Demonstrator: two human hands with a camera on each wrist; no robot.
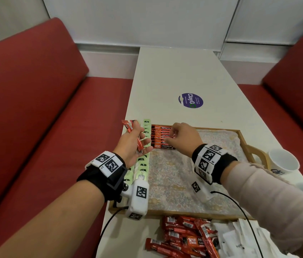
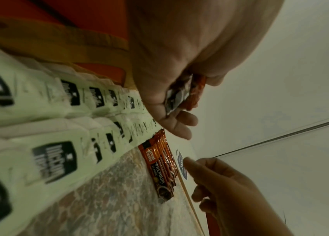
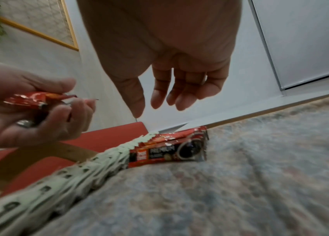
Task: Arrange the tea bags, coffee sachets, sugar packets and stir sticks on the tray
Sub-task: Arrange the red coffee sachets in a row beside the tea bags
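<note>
Tea bags (image 1: 145, 146) lined along tray (image 1: 254, 151) left edge. Coffee sachets (image 1: 162, 135) partly rowed at far corner; several held in left hand (image 1: 134, 144). Right hand (image 1: 182, 138) relaxed, empty, above row. Loose sachet pile (image 1: 186, 237) and white packets (image 1: 240, 237) left on surface; stir sticks not seen.

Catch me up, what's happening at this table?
A person is laying out drink supplies on a cloth-lined wooden tray. Green tea bags run along its left edge; a row of coffee sachets sits at the far left corner. The left hand holds spare sachets; the right hand hovers empty over the row. More sachets wait on the table.
</note>
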